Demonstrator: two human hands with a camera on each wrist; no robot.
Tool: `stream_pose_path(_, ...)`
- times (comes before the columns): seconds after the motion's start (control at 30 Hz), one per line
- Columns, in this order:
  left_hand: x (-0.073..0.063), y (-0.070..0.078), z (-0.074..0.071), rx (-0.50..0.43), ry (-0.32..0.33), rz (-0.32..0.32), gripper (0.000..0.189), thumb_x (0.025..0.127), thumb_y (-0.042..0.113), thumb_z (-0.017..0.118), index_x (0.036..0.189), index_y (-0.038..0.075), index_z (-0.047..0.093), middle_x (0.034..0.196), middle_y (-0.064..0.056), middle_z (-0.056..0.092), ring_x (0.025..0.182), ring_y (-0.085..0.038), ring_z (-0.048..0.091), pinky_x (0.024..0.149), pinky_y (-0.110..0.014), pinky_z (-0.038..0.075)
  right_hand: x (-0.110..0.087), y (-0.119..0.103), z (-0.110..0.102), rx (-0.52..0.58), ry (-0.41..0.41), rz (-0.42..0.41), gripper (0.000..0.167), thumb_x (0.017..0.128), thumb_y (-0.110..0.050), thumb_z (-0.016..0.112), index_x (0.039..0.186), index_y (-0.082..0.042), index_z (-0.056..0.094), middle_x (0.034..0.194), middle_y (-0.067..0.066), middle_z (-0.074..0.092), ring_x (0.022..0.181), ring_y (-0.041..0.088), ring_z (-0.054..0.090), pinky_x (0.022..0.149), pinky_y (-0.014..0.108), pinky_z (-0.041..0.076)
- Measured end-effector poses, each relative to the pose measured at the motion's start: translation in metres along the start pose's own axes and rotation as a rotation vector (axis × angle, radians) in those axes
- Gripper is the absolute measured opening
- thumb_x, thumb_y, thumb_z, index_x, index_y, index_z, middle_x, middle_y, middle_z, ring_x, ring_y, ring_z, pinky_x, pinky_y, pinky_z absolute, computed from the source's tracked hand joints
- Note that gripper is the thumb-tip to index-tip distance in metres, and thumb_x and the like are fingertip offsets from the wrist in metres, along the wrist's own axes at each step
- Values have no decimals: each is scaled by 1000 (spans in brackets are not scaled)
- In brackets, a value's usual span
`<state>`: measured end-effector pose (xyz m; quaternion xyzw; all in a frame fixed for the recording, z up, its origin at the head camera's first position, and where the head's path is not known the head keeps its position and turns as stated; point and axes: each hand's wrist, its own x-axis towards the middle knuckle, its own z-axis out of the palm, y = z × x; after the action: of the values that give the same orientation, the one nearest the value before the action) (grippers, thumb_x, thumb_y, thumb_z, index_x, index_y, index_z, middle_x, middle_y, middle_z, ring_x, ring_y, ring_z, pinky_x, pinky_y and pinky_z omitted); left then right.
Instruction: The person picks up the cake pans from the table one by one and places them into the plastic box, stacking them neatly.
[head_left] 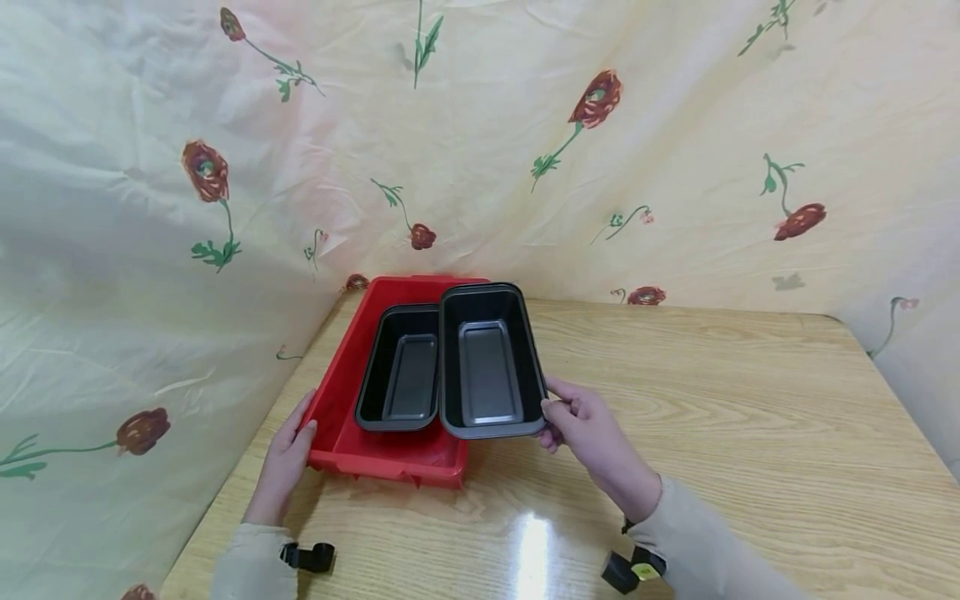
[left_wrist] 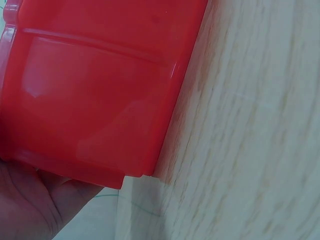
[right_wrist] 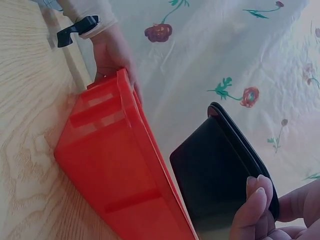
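Observation:
A red plastic bin (head_left: 347,442) stands at the left of the table, its near left edge gripped by my left hand (head_left: 283,457), thumb over the rim. Inside it lies a black loaf pan (head_left: 411,379). My right hand (head_left: 588,425) pinches the near right corner of another black loaf pan (head_left: 491,367), thumb on the rim and fingers underneath. This pan is raised and tilted over the bin's right side, overlapping the first one in the head view. From the right wrist view, the held pan (right_wrist: 210,170) shows its outer wall above the bin's rim.
The wooden table (head_left: 705,417) extends to the right of the bin. A flower-printed cloth (head_left: 480,150) hangs behind the table and along its left side, close to the bin.

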<state>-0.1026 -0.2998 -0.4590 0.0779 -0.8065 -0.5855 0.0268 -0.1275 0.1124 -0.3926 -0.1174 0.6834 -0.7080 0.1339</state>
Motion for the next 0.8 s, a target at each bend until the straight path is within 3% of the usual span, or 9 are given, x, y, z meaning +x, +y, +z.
stream_pose_path(0.4, -1, 1, 0, -2, 1, -15, 53, 106, 16, 36, 157, 18, 22, 157, -15, 23, 136, -34, 31, 83, -6, 38, 14, 0, 18, 22, 3, 7, 48, 99, -1, 43, 145, 11, 34, 74, 12, 67, 57, 12, 56, 56, 24, 50)
stream_pose_path(0.8, -3, 2, 0, -1, 0, -28, 53, 106, 16, 36, 157, 23, 21, 159, -13, 22, 137, -33, 30, 83, -5, 37, 30, 2, 36, 22, 19, 31, 44, 99, -2, 43, 143, 3, 44, 75, 12, 68, 56, 15, 56, 56, 25, 51)
